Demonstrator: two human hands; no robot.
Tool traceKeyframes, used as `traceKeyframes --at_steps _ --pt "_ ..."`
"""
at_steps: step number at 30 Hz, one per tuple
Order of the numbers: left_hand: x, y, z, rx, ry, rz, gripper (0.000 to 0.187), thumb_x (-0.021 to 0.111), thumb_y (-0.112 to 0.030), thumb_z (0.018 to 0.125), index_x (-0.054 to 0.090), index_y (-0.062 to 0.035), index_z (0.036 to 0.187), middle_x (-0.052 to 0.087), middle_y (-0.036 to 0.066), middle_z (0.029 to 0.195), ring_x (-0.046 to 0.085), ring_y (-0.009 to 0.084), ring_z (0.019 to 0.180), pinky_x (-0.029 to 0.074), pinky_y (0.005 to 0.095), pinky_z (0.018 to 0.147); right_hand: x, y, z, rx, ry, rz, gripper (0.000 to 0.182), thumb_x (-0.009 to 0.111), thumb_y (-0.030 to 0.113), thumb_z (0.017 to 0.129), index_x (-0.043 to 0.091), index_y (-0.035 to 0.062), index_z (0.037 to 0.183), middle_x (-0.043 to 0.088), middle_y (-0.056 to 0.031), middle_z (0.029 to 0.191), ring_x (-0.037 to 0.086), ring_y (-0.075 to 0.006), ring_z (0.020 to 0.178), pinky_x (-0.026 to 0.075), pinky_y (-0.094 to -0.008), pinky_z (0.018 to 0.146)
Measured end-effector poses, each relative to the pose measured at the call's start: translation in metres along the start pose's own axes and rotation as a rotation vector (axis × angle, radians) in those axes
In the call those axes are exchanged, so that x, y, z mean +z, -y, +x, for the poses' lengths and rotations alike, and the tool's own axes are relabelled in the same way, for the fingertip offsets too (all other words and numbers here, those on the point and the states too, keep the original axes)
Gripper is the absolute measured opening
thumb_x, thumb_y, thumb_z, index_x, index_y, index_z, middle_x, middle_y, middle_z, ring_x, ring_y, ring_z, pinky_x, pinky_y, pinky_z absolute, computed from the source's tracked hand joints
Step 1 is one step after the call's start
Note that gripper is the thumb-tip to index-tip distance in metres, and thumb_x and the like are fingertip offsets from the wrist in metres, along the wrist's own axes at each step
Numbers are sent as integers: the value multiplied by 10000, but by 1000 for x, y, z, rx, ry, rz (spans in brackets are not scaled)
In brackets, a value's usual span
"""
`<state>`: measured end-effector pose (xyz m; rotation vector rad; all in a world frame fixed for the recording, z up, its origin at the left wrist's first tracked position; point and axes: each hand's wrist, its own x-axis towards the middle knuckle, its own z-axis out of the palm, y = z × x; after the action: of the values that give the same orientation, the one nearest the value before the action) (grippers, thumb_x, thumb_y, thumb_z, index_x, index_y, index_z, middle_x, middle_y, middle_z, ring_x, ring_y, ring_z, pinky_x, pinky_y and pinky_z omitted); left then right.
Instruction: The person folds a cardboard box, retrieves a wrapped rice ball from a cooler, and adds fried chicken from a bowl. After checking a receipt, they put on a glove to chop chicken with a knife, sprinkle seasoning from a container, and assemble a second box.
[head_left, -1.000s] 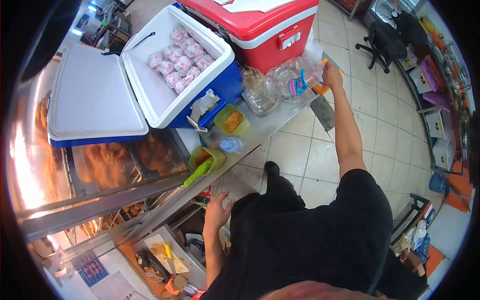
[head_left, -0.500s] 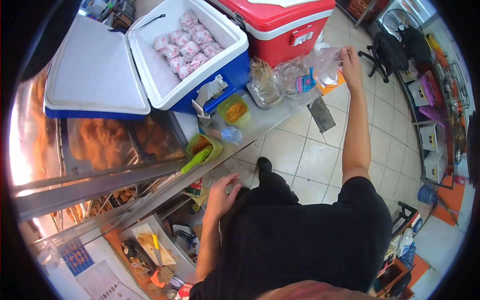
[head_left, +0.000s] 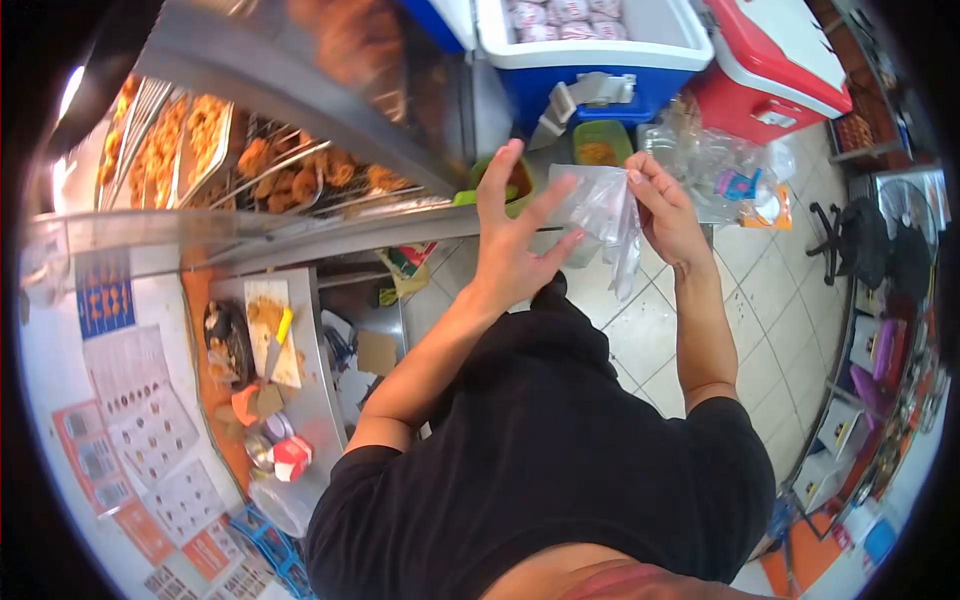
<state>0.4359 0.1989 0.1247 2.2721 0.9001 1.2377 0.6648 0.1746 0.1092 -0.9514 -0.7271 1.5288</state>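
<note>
My right hand (head_left: 670,218) pinches the gathered top of a clear plastic bag (head_left: 600,190), which hangs in front of me. Just left of the bag is my left hand (head_left: 515,240), its fingers spread and a little blurred, with nothing in its grasp. Behind the hands, on the metal counter, sit two green tubs: one (head_left: 601,133) holds yellow crumbs, and the other (head_left: 522,178) is partly covered by my left hand. A pile of clear plastic packaging (head_left: 690,160) lies at the counter's right end.
A blue cooler (head_left: 655,100) stands open at the back with paper-wrapped bundles (head_left: 570,12) inside. Beside it is a red cooler (head_left: 735,95). Fried food (head_left: 200,130) fills a metal-framed case at left. Lower left, a yellow-handled knife (head_left: 284,328) rests on a cutting board (head_left: 262,300).
My right hand has drawn the plastic bag from the counter's end in towards me. The left hand has risen beside it with fingers spread. The view has turned left.
</note>
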Motion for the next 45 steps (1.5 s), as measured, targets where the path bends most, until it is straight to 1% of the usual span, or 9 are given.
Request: traceKeyframes --at_steps 3,7,11,25,29,33,36,40,45 --pt "-31 12 -13 33 36 54 155 833 -73 791 783 -60 937 699 105 1244 636 315 1202 477 426 1030 14 -23 16 124 232 -158 87 565 208 1081 560 131 1041 559 108 823 485 38 710 344 -187 579" --pt "-70 29 -46 -472 32 -318 36 746 -41 895 746 -31 930 747 60 830 713 133 786 559 269 732 52 -30 35 217 395 -615 157 655 221 1026 618 75 1072 626 58 875 539 1 724 408 -196 615" --pt "-126 46 -74 -794 -81 -561 140 740 -148 960 702 -16 989 710 -9 815 606 22 676 489 210 584 133 -58 35 -475 343 -727 371 720 202 974 618 45 1294 707 -17 1014 626 -59 847 490 -226 752" --pt "-317 110 -213 -1054 -93 -1183 271 741 -78 949 672 25 1191 738 104 1046 722 188 993 586 313 857 327 -163 50 -82 392 -731 202 755 231 957 719 33 980 630 13 740 591 -84 671 455 -255 598" --pt "-332 125 -242 -1081 -200 -1108 203 751 -67 939 692 23 1110 723 79 1011 691 158 911 564 305 829 399 -182 35 -1143 -92 -1093 221 828 188 823 692 41 917 617 -113 825 616 -356 855 504 -412 740" --pt "-329 147 -266 -1084 -306 -1246 161 721 -91 967 682 -2 1095 720 69 1000 676 146 908 543 296 833 419 -217 -16 -718 261 -1066 273 845 168 818 613 34 765 592 -86 723 610 -275 665 485 -367 594" --pt "-329 147 -262 -1017 -323 -1274 105 660 -87 1002 634 -58 1099 715 74 1038 683 158 882 564 308 768 412 -249 -8 -754 92 -1035 271 835 145 845 612 13 767 572 -76 681 556 -179 592 444 -307 542" --pt "-346 151 -255 -984 -168 -1173 103 646 -74 1007 594 -57 1095 718 77 1012 710 172 892 589 315 824 371 -225 33 93 328 -609 186 816 111 884 665 36 803 711 -11 804 628 -82 703 480 -261 612" --pt "-368 163 -250 -981 133 -1346 247 728 -61 944 634 -30 1170 715 63 989 706 155 879 578 292 807 319 -204 81 349 743 -511 92 789 86 902 716 30 905 742 -4 886 650 -70 770 524 -263 707"
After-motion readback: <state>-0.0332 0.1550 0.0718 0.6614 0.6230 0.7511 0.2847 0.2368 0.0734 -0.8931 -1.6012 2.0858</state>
